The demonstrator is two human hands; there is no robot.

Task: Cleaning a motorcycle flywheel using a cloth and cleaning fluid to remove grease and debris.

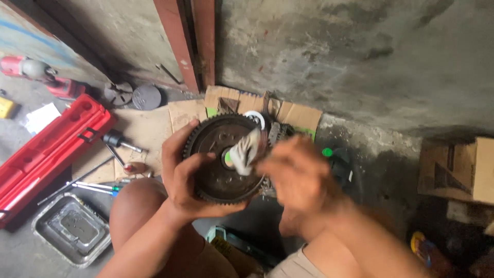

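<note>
A large dark toothed gear wheel (216,154) is held upright in front of me, above my knees. My left hand (182,177) grips it from the left and below, thumb across its face. My right hand (296,170), blurred by motion, presses a whitish rag (244,150) against the gear's centre hole. More toothed metal parts (278,133) show just behind the gear's right edge.
A red tool case (51,146) lies at the left with screwdrivers (95,186) and a metal tray (72,229) near it. Flattened cardboard (154,126) covers the floor by a concrete wall (360,56). A cardboard box (458,170) stands at the right.
</note>
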